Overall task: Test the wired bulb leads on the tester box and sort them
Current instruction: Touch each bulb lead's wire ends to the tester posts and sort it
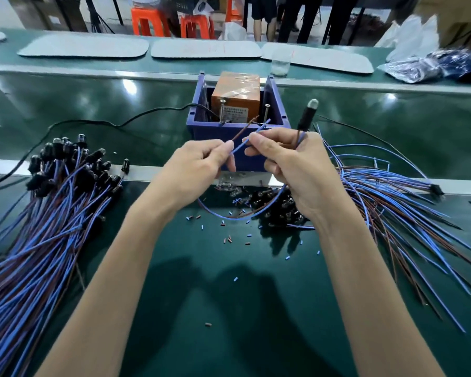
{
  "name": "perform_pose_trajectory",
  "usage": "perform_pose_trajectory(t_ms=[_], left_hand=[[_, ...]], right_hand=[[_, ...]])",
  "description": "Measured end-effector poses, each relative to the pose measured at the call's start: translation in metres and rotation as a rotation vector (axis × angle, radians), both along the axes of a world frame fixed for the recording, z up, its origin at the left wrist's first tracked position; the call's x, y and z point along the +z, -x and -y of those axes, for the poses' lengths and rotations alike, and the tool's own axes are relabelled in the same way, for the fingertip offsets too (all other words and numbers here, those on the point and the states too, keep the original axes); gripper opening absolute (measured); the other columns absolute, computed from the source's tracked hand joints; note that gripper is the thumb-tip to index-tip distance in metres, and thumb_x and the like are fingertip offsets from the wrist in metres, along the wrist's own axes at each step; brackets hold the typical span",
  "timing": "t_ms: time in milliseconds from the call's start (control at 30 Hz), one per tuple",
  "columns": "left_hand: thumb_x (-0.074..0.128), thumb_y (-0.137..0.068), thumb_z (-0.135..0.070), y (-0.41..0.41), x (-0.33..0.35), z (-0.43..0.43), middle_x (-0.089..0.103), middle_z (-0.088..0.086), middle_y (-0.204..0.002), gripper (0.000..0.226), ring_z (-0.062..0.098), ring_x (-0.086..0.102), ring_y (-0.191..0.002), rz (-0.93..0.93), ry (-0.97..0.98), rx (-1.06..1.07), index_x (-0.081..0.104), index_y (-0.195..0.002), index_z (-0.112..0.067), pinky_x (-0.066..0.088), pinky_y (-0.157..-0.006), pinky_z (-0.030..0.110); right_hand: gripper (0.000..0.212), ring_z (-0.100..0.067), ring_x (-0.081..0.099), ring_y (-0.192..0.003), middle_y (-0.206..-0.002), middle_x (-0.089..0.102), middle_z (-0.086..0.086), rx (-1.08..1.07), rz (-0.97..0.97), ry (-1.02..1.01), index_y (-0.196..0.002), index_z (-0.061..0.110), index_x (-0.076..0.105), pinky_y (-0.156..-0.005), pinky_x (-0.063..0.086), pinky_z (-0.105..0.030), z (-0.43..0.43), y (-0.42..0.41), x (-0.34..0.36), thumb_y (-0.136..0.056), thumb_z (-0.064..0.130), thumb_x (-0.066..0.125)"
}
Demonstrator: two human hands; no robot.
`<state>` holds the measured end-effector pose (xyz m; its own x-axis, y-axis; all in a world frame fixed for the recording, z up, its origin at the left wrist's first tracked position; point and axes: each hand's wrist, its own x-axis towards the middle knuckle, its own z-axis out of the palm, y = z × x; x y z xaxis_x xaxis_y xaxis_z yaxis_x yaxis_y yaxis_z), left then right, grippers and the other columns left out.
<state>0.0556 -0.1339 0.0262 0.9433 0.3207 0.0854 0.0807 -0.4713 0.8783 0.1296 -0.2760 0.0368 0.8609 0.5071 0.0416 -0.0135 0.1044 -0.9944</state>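
Observation:
The tester box (201, 123) is a purple open-topped case holding an orange block (235, 95) with two upright screws in front of it. My left hand (196, 170) pinches the brown lead (244, 130). My right hand (291, 170) pinches the blue lead (256, 133), and the black bulb holder (306, 115) of the same wired bulb sticks up above its knuckles. Both lead tips point toward the screws, just short of the box's front edge. The wire loops down under my hands.
A big bundle of wired bulbs (55, 202) lies at the left, another spread of leads (386, 202) at the right. Loose bulbs (278, 205) and cut insulation bits (229, 238) lie between my forearms. A black cable (114, 122) runs left from the box. A clear cup (280, 62) stands behind.

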Motion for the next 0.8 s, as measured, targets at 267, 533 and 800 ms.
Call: perform_pose_trajectory(t_ms=[267, 533, 800], left_hand=[[0.044, -0.1, -0.032, 0.002, -0.003, -0.008, 0.044, -0.014, -0.046, 0.043, 0.006, 0.037, -0.051, -0.09, -0.093, -0.042, 0.061, -0.061, -0.023, 0.028, -0.047, 0.016], [0.039, -0.103, -0.029, -0.003, -0.003, 0.004, 0.05, -0.019, -0.052, 0.037, -0.002, 0.042, -0.051, -0.034, 0.089, -0.062, 0.063, -0.076, -0.022, 0.038, -0.057, 0.01], [0.05, -0.099, -0.029, -0.002, -0.007, 0.0, 0.036, -0.008, -0.053, 0.038, 0.008, 0.031, -0.051, 0.035, -0.007, -0.034, 0.055, -0.062, -0.022, 0.027, -0.052, 0.025]], right_hand=[[0.012, -0.001, 0.04, -0.035, -0.066, 0.07, -0.009, -0.092, -0.119, -0.025, -0.079, 0.01, 0.059, -0.036, 0.031, -0.007, -0.007, -0.002, -0.006, -0.088, 0.01, 0.066], [0.014, -0.002, 0.04, -0.043, -0.066, 0.068, -0.004, -0.081, -0.007, 0.035, -0.071, 0.012, 0.065, -0.04, 0.03, -0.008, -0.005, -0.005, -0.01, -0.082, 0.01, 0.073], [0.01, -0.001, 0.041, -0.041, -0.069, 0.072, -0.003, 0.034, -0.031, 0.093, -0.077, 0.008, 0.069, -0.038, 0.032, -0.007, -0.001, -0.006, -0.007, -0.087, 0.007, 0.066]])
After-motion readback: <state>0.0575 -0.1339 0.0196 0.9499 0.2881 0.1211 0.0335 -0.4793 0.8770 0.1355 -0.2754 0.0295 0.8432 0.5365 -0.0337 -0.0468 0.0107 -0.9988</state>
